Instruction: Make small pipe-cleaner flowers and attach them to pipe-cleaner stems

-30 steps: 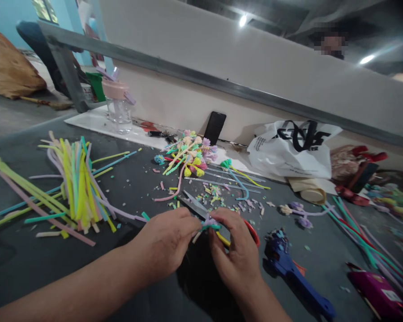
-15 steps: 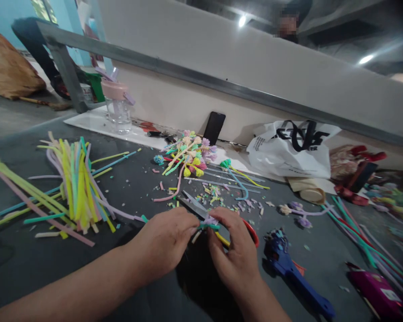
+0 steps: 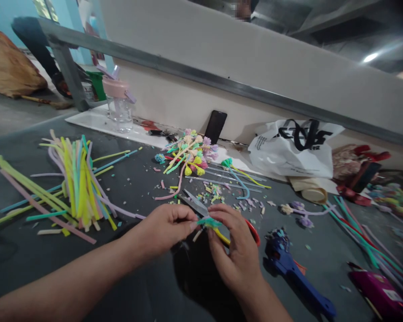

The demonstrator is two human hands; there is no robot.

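My left hand [image 3: 166, 229] is closed in a pinch on the end of a short teal pipe cleaner piece [image 3: 208, 222]. My right hand [image 3: 237, 243] is wrapped round scissors [image 3: 196, 204] with red and yellow handles, its fingertips also meeting the teal piece. The blades point away to the upper left, just beyond the fingers. A small pale strip [image 3: 197, 235] shows below the teal piece. Past the hands lies a bunch of pipe cleaner flowers [image 3: 190, 154] in several colours, with cut scraps [image 3: 213, 192] scattered before it.
To the left lies a pile of pipe cleaner stems [image 3: 77, 188]. A clear bottle [image 3: 119, 112], a leaning phone [image 3: 215, 126] and a white bag [image 3: 289, 152] line the back. On the right are a blue glue gun [image 3: 298, 277], a purple box [image 3: 378, 288] and more stems [image 3: 356, 232].
The left hand has shifted slightly up and left, its fingers changing position on the teal piece, which shows more of its length. The lilac bit beside it is now hidden.
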